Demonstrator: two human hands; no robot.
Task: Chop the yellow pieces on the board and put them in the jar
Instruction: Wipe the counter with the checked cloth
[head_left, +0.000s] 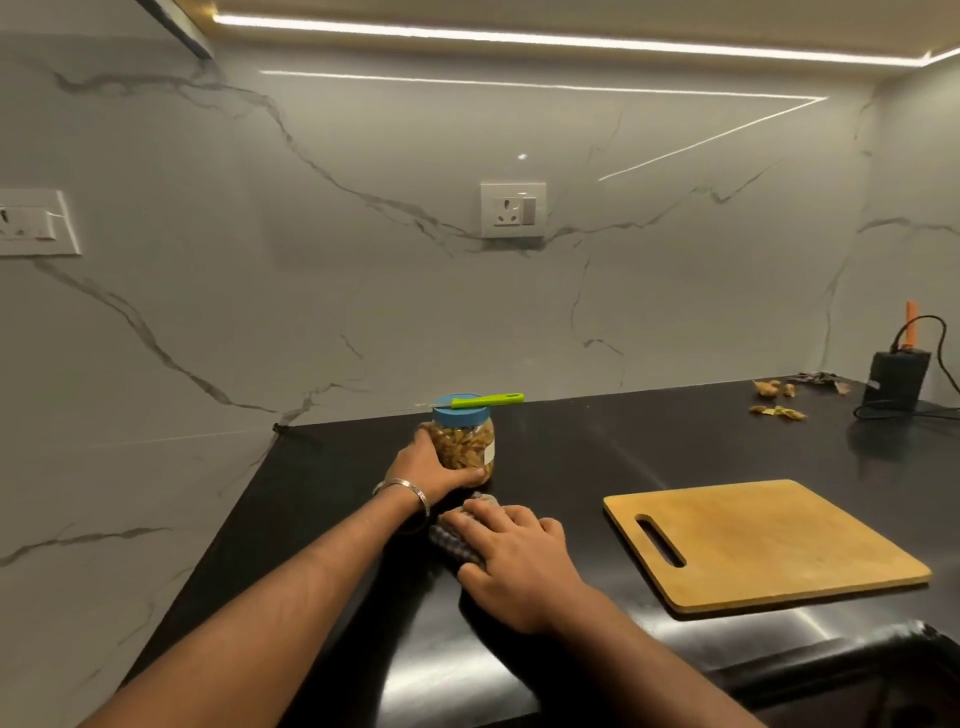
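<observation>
Blue-lidded jar (464, 444), green-handled knife (485, 400), tan board (763, 540), checked cloth (454, 540) (dark), black counter (597, 441).

Checked cloth (453, 540) on counter (649, 447); black charger (894, 382), scraps (777, 412) far rt.

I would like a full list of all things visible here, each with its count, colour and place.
jar: one, clear with blue lid, yellow-brown pieces inside, on the counter's back left
knife: one, green handle, lying across the jar's lid
cutting board: one, wooden, bare, right on the counter
cloth: one, dark checked, under the right hand
scraps: a few, tan, far right
black box: one, cabled, far right corner
wall sockets: two, white
left hand: grips the jar
right hand: presses the cloth
</observation>
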